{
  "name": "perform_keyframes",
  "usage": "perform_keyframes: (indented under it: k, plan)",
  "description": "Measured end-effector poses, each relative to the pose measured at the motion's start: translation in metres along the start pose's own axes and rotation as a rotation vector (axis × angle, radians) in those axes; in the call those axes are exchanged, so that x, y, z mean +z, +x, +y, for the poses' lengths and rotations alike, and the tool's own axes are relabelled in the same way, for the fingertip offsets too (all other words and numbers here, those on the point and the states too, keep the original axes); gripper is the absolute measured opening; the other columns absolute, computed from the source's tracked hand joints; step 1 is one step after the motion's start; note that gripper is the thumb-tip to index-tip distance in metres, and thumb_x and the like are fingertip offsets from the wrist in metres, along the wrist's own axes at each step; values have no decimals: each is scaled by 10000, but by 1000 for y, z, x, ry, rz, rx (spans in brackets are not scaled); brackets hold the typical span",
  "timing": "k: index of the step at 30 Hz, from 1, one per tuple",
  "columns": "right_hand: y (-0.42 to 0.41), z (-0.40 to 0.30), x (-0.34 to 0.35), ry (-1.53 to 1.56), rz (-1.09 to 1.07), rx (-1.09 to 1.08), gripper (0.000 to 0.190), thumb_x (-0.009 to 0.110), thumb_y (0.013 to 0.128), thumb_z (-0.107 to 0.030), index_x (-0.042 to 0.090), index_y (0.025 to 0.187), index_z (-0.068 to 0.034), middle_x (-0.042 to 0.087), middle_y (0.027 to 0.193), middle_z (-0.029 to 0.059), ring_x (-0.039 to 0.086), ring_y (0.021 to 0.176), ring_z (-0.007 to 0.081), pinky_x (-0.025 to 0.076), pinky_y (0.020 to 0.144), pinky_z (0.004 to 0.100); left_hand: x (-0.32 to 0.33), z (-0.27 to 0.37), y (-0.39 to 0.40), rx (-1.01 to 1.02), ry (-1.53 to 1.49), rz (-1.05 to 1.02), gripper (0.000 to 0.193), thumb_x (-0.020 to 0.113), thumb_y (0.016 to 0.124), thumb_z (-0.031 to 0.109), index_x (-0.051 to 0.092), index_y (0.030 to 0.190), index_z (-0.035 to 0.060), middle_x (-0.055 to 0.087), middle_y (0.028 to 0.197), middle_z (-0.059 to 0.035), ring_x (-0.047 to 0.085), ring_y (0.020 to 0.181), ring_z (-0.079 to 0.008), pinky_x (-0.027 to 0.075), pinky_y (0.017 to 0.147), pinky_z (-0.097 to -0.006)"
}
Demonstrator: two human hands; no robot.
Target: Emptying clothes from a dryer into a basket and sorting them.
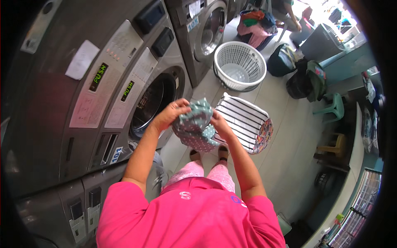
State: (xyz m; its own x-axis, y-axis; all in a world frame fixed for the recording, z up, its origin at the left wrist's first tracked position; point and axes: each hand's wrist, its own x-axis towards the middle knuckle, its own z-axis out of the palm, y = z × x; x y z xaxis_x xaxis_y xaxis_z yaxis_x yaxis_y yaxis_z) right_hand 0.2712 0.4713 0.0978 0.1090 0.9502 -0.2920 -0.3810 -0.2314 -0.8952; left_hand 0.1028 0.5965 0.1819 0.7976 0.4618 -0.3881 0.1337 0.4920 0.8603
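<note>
Between my hands hangs a grey-green polka-dot cloth [198, 124], bunched at the top. My left hand [172, 114] grips its upper left side, thumb and fingers pinched on the fabric. On the right edge, my right hand [219, 122] holds the same cloth, its fingers partly hidden behind it. Just beyond that hand, a black-and-white striped cloth [242, 119] covers a rounded container or bundle on the floor, with a colourful patterned part [264, 136] at its right end. To my left is a front-loading washing machine [155, 99] with its round drum opening facing the floor space.
A white plastic laundry basket [240, 66] stands ahead on the tiled floor. Beyond it are a heaped basket of clothes [257, 26], dark bags [281, 60] and a person [285, 15]. A green plastic stool [333, 107] stands right; another washer [211, 31] is ahead left.
</note>
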Motion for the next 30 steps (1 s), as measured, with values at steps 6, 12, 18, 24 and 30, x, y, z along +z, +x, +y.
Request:
perform_keyframes:
  k: [6,12,18,24,30]
  plan:
    - [-18,-155,-8,119,210,-402,127,456,869,-187,514,819,-86,353,524,-50,299,432,30,211,389,169,-10,77,-9,418,63,215,57,508,837,142,510,857,88,522,771,33,488,709,-37,399,653,-196]
    - [-43,-209,1,-336,200,-534,160,512,840,-211,531,907,-68,474,641,-30,403,548,31,276,457,162,54,127,-2,542,90,31,27,481,827,74,484,846,93,508,772,-6,449,635,-56,377,604,-199]
    - [-25,-183,54,-309,-209,-252,509,673,694,-161,426,1120,-29,531,947,50,493,800,123,426,694,279,121,162,45,517,-187,-278,65,455,853,89,489,895,124,500,779,-25,392,549,-44,346,559,-180]
    - [-29,-241,40,96,191,-307,275,597,756,-186,534,975,-32,582,818,61,550,624,140,455,553,272,130,196,30,1038,268,97,424,555,800,309,404,1139,104,511,989,-23,462,860,-122,353,798,-248]
    - [-50,-297,17,276,158,-524,255,625,742,-159,537,954,-47,583,839,50,570,728,160,467,645,275,92,117,15,342,833,-331,531,713,675,245,489,1108,34,567,998,-65,472,968,-118,354,874,-268]
